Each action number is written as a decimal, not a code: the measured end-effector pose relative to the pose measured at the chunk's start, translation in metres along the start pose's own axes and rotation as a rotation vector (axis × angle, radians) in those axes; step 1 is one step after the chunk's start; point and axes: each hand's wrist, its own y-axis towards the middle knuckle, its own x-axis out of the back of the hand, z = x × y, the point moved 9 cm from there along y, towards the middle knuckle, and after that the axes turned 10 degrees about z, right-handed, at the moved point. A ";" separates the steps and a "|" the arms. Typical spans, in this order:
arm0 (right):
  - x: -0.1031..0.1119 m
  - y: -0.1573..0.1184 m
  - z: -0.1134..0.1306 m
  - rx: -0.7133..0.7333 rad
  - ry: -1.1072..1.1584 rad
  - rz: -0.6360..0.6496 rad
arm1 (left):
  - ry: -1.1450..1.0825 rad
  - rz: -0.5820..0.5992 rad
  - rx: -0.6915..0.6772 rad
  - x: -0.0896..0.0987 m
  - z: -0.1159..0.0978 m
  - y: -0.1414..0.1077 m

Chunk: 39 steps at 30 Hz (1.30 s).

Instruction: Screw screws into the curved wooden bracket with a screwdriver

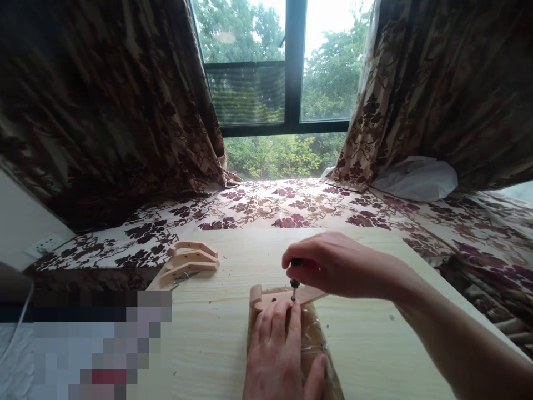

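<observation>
My right hand (320, 264) is closed round the black handle of a small screwdriver (295, 278), held upright. Its metal shaft points down at a screw spot on a light wooden piece (310, 294). My left hand (277, 339) lies spread, fingertips pressing on the near edge of that piece, with the index fingertip beside the screwdriver's tip. Under the piece and my left hand is a brown block wrapped in clear plastic (314, 333). A dark hole shows in the wood left of the screwdriver.
Curved wooden parts (194, 258) lie at the board's left, with small metal screws (183, 279) near them. The pale wooden board (208, 339) carries small specks. Behind it are a floral cloth (287, 205), curtains, a window and a white plastic bag (418, 178) at right.
</observation>
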 end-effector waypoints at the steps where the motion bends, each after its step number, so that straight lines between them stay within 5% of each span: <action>1: 0.000 -0.001 -0.002 0.003 0.059 -0.031 | 0.014 -0.010 -0.005 -0.003 0.001 -0.001; 8: -0.012 0.002 -0.020 0.024 0.341 -0.140 | 0.087 -0.121 0.072 -0.023 0.009 -0.008; 14: -0.010 0.000 -0.032 -0.014 0.342 -0.279 | 0.066 -0.115 0.071 -0.028 0.010 -0.008; 21: -0.017 -0.002 -0.024 0.094 0.375 -0.147 | 0.102 -0.105 0.075 -0.025 0.010 -0.009; 29: -0.016 0.005 -0.045 0.047 0.385 -0.250 | 0.200 -0.001 -0.037 -0.025 0.008 -0.008; 39: -0.019 0.003 -0.033 0.105 0.441 -0.160 | 0.243 0.028 -0.083 -0.027 0.008 -0.007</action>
